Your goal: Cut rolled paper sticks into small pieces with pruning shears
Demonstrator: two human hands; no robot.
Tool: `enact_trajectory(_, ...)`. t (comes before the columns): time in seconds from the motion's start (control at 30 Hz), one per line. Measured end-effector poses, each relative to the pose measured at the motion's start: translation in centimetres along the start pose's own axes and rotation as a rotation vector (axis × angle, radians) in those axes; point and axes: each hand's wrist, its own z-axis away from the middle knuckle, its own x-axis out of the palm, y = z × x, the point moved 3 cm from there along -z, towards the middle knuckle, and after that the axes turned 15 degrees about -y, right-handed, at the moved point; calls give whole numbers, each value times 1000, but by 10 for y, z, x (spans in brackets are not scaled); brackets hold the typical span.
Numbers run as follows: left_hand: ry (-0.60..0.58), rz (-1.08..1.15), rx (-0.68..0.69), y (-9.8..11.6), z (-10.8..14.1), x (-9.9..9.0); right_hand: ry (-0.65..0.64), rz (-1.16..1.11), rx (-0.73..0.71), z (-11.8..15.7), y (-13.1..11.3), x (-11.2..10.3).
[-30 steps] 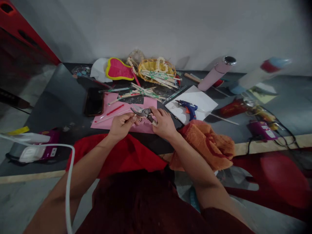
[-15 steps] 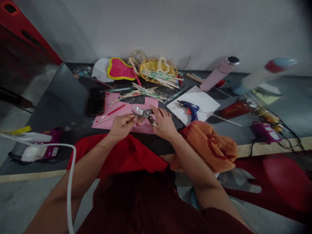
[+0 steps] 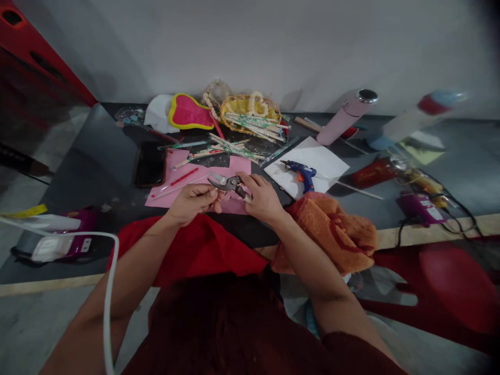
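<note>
My right hand (image 3: 261,197) is wrapped round the handles of a pair of pruning shears (image 3: 230,184), whose blades point left and stand apart. Just beside the blades, my left hand (image 3: 193,203) pinches something too small to make out between thumb and fingers. Both hands are over a sheet of pink paper (image 3: 164,195). On that paper lie a red stick (image 3: 184,177) and a thin clear wrapper. Several paper-wrapped chopsticks (image 3: 234,148) are scattered behind the hands.
A yellow basket (image 3: 230,104) holds more wrapped sticks. A blue glue gun (image 3: 303,174) rests on white paper (image 3: 332,161). Around them are a phone (image 3: 150,164), a pink flask (image 3: 347,117), an orange towel (image 3: 332,229), a red cloth (image 3: 187,250) and a white cable (image 3: 111,286).
The view has shifted slightly, so the table things sit a little further left. Both hands stay almost where they were, the shears still held with their blades apart.
</note>
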Motion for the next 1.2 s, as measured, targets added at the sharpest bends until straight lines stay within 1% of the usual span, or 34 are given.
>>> enact_trajectory(0.1, 28, -19, 6, -2, -2, -1, -25, -1, 43, 1, -1, 2)
enact_trajectory(0.2, 55, -106, 42, -2, -3, -1, -50, 0, 61, 0, -1, 4)
enact_trajectory(0.27, 93, -246, 92, 0, -3, -1, -52, 5, 80, -2, -1, 5)
enact_trajectory(0.33, 161, -452, 136, 1, -3, -2, -44, 18, 102, -3, 0, 6)
enact_trajectory(0.43, 262, -730, 150, 0, -3, -4, -42, 41, 103, -5, 2, 7)
enact_trajectory(0.5, 265, -819, 153, -1, -3, -4, -44, 49, 84, -5, 4, 6)
enact_trajectory(0.57, 233, -842, 164, -1, -2, -4, -44, 49, 63, -5, 5, 5)
enact_trajectory(0.73, 171, -779, 142, 7, -1, 0, -27, 22, 48, -4, 6, 4)
enact_trajectory(0.87, 188, -747, 137, 11, 0, 3, -15, 10, 67, -3, 4, 3)
enact_trajectory(0.97, 193, -718, 162, 10, 1, 4, -2, 8, 79, -2, 1, 4)
enact_trajectory(1.1, 199, -717, 205, 9, 1, 3, 4, -32, 46, -2, 1, 8)
enact_trajectory(1.2, 235, -739, 218, 9, 2, 2, -3, -63, 10, -2, 3, 9)
